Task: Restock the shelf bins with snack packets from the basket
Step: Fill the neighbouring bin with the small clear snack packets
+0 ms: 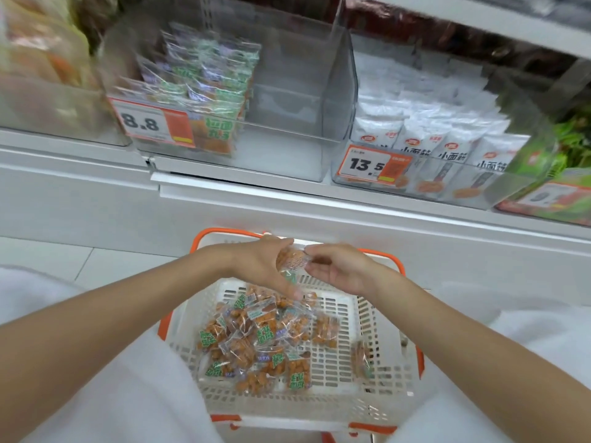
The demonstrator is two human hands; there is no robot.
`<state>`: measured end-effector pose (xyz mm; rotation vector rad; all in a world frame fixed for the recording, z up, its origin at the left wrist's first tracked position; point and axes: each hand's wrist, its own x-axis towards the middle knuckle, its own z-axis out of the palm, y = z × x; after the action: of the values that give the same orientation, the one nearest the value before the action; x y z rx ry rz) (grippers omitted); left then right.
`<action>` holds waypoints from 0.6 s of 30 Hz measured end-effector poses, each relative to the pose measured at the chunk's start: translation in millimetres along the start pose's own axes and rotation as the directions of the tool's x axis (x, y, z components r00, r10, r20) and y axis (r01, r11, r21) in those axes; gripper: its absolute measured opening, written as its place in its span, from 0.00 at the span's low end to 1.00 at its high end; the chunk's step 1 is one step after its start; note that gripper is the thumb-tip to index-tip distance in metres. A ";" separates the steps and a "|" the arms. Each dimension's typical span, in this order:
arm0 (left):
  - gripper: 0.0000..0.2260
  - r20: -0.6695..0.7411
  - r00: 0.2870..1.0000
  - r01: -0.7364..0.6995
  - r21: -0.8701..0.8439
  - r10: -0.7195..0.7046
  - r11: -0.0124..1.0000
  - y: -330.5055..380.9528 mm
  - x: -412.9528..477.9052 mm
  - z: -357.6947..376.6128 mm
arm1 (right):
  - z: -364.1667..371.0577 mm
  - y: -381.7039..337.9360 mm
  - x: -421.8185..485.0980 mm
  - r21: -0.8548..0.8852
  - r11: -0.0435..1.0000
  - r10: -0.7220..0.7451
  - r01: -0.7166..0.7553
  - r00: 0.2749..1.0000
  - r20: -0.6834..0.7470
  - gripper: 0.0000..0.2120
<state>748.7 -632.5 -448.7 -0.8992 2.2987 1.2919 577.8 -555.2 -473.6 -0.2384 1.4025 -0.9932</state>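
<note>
Left hand (262, 263) and right hand (335, 273) fingers pinch snack packet (292, 259) above basket (383, 378); likely light, crinkly, slippery; take sealed edges.

A shop; clear shelf bins (287, 100) of packaged snacks line a white shelf (319, 212), with orange price tags (156, 123) reading 8.8 and 13.5; a shopping basket (380, 343) sits near, below.
</note>
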 end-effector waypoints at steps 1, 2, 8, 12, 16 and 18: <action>0.53 0.020 1.000 0.006 -0.041 -0.005 0.999 -1.9 1.3 0.0 | 0.9 -0.7 -1.2 -0.031 1.000 -0.003 0.003 1.000 0.003 0.03; 0.51 0.032 0.999 0.020 -0.096 -0.017 0.995 -2.3 1.6 -1.0 | 1.7 -1.1 -0.6 -0.087 0.996 -0.026 0.025 1.000 0.000 0.06; 0.24 0.041 0.995 0.097 -0.488 -0.089 0.867 -0.3 -5.4 -20.3 | 8.0 -12.0 -8.8 -0.630 0.686 -0.360 0.364 0.922 0.141 0.19; 0.35 0.037 0.994 0.106 -0.637 -0.107 0.764 -6.9 -8.3 -29.5 | 4.3 -8.7 -6.1 -0.664 0.611 -0.437 0.431 0.883 0.171 0.08; 0.29 -0.117 0.990 0.013 -0.452 -0.074 0.892 -2.6 -10.2 -33.3 | 0.8 -13.7 -6.4 -0.588 0.688 -0.430 0.425 0.892 0.140 0.07; 0.25 -0.252 0.964 -0.031 -0.428 -0.086 0.903 -5.7 -6.4 -34.1 | 2.2 -15.5 -6.9 -0.549 0.710 -0.432 0.441 0.889 0.154 0.04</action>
<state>757.4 -661.5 -430.8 -1.3149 2.2114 1.8058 574.0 -560.6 -457.8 -1.0760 1.6458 -0.9108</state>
